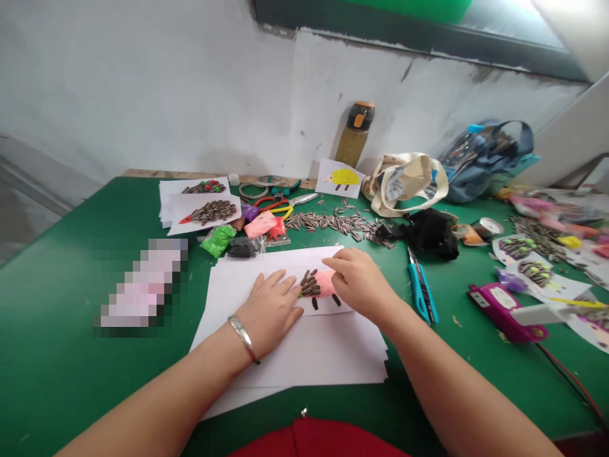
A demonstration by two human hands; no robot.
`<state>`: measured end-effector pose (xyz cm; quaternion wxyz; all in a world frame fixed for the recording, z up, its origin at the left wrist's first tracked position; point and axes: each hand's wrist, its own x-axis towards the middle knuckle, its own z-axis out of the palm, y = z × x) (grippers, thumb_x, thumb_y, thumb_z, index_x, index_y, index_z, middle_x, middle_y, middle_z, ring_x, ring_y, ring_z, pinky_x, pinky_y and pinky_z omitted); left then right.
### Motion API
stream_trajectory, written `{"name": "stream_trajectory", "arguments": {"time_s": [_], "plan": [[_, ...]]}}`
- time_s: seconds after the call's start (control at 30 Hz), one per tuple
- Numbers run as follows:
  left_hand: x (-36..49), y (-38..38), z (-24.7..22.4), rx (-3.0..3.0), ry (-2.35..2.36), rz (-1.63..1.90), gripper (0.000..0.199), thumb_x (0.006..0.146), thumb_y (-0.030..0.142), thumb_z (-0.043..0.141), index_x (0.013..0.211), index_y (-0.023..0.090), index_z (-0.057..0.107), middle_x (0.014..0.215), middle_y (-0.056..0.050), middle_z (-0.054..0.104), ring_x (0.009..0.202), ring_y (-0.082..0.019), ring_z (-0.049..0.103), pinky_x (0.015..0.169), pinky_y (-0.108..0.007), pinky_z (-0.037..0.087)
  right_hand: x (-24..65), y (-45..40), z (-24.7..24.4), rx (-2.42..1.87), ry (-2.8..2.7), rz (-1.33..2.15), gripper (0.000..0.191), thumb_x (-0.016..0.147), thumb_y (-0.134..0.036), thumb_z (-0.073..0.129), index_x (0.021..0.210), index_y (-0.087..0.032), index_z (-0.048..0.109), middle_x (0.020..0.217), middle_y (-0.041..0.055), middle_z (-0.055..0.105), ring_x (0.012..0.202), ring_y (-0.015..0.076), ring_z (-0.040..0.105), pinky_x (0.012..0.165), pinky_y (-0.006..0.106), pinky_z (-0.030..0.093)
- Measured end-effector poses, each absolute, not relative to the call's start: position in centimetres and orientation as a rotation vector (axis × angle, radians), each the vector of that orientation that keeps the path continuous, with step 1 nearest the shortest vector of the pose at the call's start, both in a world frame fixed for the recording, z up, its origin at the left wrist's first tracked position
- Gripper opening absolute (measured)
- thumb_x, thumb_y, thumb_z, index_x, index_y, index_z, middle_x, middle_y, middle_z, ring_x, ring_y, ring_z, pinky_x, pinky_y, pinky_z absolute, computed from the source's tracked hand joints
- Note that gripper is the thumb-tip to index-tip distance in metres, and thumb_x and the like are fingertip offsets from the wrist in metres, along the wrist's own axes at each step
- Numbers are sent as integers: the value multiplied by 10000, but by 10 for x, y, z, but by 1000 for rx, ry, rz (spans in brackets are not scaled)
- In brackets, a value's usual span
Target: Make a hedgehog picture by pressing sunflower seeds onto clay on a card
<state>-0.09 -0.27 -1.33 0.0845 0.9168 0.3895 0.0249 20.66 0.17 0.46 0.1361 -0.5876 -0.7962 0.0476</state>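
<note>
A small white card [341, 309] lies on a stack of white paper [314, 355]. It carries a pink clay shape [325, 284] with dark seeds [310, 283] set in its left part and two black legs beneath. My left hand [275, 308] rests flat, fingers spread, over the card's left end beside the seeds. At the pink shape's right end is my right hand [356, 279], its index finger pointing left over the clay and the other fingers curled; whether anything is under them is hidden.
Loose seeds [333, 222] lie behind the paper, near clay packets [219, 240] and pliers [280, 206]. A blue cutter [421, 289] lies right of the stack, a magenta glue gun [509, 314] farther right. A bottle [354, 136] stands against the wall.
</note>
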Motion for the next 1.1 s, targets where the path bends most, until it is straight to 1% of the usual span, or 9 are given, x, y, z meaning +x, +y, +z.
{"name": "stream_trajectory", "arguments": {"time_s": [0.1,0.23,0.4,0.53,0.67,0.8,0.97,1.1], "plan": [[-2,-2,-12,2725,1148,77,308,917,267,511,1188,137,580,1263,-128,587,1250,-329,434,1000,-534,395,203,-6,6,-1660,-2361,170,288,814,-87,464,864,-222,714,861,47,652,843,196,537,756,327,330],[-1,-3,-12,2725,1152,144,333,915,275,516,1204,117,566,1252,-139,590,1246,-321,447,1012,-521,401,196,-14,-2,-1562,-2379,210,265,878,-138,458,930,-213,707,864,53,642,839,188,539,785,320,355],[0,-4,-14,2735,1161,130,276,911,266,524,1141,132,596,1199,-125,617,1213,-319,478,993,-522,415,198,-7,-20,-1541,-2287,297,293,898,-150,441,1046,-187,691,925,83,629,873,192,549,807,310,393],[1,-1,-18,2717,1220,233,353,918,295,517,1219,117,564,1267,-139,596,1260,-322,449,1025,-522,398,198,6,-31,-1585,-2189,294,303,896,-154,434,1060,-149,689,928,105,632,882,199,558,805,309,411],[4,3,-25,2700,1356,327,419,922,362,508,1265,124,551,1367,-155,531,1323,-367,376,1028,-582,366,195,10,-34,-1591,-2169,323,336,871,-118,432,1092,-157,683,932,97,623,899,193,555,798,295,409],[9,3,-31,2700,1398,286,365,940,342,478,1250,175,576,1372,-134,537,1324,-382,377,1023,-654,315,194,8,-34,-1592,-2199,329,346,857,-116,446,1083,-197,695,921,84,604,876,187,541,780,286,395],[13,1,-33,2696,1432,272,317,939,273,486,1229,203,595,1347,-118,564,1313,-363,401,1025,-658,310,196,8,-33,-1580,-2217,354,328,845,-116,451,1000,-210,723,899,74,581,846,174,524,760,275,386],[14,1,-34,2704,1443,277,306,934,252,496,1217,202,601,1340,-117,571,1295,-358,424,1016,-665,317,197,7,-33,-1568,-2201,379,340,838,-113,453,1011,-210,728,911,76,589,851,175,527,769,281,393]]}}
